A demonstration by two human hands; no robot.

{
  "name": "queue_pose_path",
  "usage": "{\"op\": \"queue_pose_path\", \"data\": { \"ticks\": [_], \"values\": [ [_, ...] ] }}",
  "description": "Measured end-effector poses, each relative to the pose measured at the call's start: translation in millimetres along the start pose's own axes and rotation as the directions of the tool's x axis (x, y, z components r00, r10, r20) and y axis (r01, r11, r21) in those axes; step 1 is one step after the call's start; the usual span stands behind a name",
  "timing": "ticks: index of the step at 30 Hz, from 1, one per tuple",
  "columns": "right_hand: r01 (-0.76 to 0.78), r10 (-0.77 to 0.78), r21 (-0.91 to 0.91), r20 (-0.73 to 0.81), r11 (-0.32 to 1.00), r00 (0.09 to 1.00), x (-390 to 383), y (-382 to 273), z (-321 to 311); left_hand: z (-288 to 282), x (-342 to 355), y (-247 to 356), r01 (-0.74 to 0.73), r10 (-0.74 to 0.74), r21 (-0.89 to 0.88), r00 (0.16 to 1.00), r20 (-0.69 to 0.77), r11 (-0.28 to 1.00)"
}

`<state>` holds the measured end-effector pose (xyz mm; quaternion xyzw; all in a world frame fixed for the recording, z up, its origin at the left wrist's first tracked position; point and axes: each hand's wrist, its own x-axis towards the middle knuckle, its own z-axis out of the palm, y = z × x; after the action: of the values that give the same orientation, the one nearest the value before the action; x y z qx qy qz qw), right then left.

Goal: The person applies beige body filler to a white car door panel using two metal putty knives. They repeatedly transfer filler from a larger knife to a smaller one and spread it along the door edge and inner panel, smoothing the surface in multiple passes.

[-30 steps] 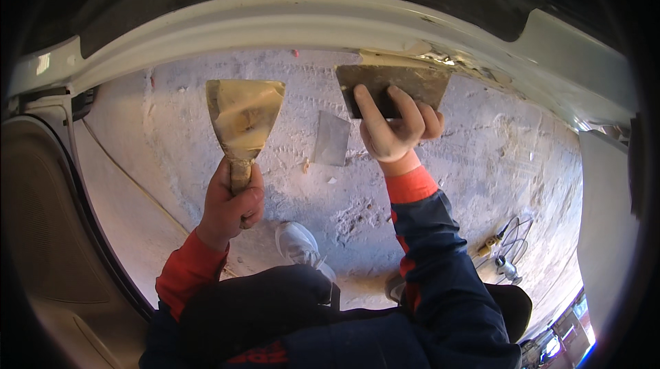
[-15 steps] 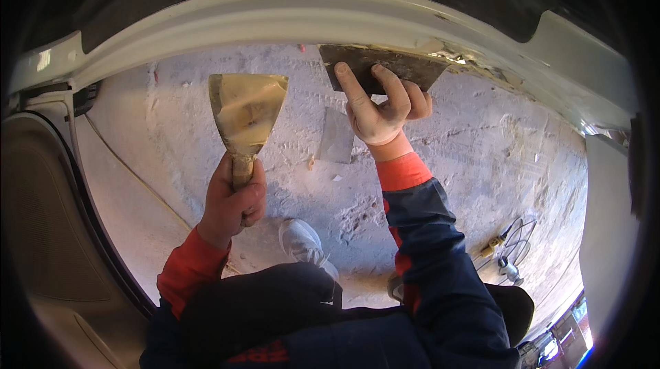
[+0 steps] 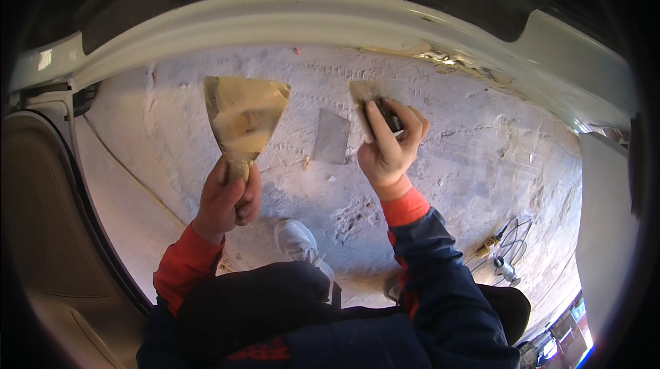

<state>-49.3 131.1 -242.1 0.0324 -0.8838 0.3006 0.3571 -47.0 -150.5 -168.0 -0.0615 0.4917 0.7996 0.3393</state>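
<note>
Left hand (image 3: pixel 230 193) clasps putty knife (image 3: pixel 245 116) | right hand (image 3: pixel 390 149) pinches thin spreader plate (image 3: pixel 364 92) | risk: beige paste (image 3: pixel 249 140) might slide onto concrete floor (image 3: pixel 467 142) if putty knife tips too far

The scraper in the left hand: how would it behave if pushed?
The scraper is probably fairly stiff, sticking straight out from the left hand. It may feel blade-heavy, flaring wide above a narrow handle. The tan coating on its blade could make it slippery.
</note>
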Motion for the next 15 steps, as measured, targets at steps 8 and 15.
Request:
{"op": "queue_pose_path", "data": {
  "ticks": [8,15],
  "values": [
    [-0.455,0.52,0.796,0.213,0.399,0.827,23,-31,-72,21,-4,14,0.218,-0.274,0.196,0.901,0.335,0.956],
    [-0.371,0.516,0.892,0.197,0.26,0.834,55,-40,-126,66,10,15,0.227,-0.361,0.316,0.801,0.478,0.921]
  ]
}}
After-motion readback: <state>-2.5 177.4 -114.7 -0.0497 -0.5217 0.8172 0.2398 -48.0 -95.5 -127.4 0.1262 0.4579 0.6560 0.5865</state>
